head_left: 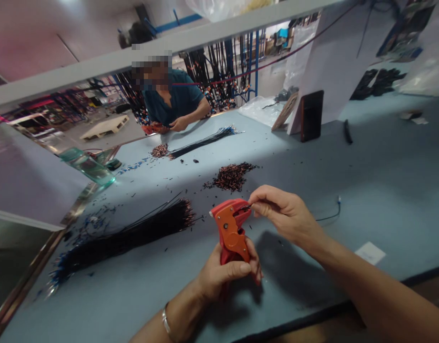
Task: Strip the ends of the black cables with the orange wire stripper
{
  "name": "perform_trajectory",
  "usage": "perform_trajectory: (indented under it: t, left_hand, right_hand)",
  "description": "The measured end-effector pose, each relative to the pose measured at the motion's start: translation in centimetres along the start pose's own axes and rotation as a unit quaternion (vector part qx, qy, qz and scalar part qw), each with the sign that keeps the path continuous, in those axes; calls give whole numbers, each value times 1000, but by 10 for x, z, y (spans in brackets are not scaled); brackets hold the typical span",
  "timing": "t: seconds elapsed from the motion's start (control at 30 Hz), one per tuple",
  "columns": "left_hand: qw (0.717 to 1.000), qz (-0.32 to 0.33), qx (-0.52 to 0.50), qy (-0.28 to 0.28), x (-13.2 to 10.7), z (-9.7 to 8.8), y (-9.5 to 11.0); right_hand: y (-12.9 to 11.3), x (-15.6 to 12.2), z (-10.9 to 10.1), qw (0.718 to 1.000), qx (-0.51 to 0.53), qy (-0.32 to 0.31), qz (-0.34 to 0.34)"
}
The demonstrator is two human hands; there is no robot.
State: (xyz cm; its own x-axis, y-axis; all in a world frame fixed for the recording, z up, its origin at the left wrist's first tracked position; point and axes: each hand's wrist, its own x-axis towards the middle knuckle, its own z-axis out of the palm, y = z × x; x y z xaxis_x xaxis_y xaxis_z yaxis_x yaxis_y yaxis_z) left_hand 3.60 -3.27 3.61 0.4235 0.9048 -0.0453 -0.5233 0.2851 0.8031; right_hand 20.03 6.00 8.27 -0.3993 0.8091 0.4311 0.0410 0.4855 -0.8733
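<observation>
One red-orange pistol-shaped plastic stripper [230, 228] was above flat grey-blue worktop [294, 166], L hand [224, 271] clamped round grip; R hand [283, 209] apparently pinched thin black wire [328, 218] at its mouth. Prob. feeding step; next needed L squeeze.

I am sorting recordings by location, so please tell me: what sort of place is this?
Probably a cable workshop or small factory: a bundle of black wires lies on the table, the left hand holds a red-and-orange wire stripper, and dark cables hang from blue racks behind.
</observation>
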Motion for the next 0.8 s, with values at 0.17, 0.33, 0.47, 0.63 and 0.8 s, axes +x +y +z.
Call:
perform_trajectory:
  t: [0.17, 0.33, 0.47, 0.63, 0.8]
  left_hand:
    - [1000, 8, -6, 6, 0, 1, 0]
    - [1000, 7, -7, 4, 0, 0, -1]
    - [1000, 3, -6, 11, 0, -1, -2]
    - [1000, 0, 7, 22, 1, 0, -1]
    - [1000, -9, 10, 28, 1, 0, -1]
  right_hand:
    - [1, 1, 0, 1000, 15, -10, 22]
    - [-2, 1, -2, 998, 18, -29, 47]
    - [-5, 2, -3, 999, -9, -37, 36]
    - [-5, 2, -4, 998, -24, -31, 48]
    - [-5, 1, -5, 996, 6, -41, 74]
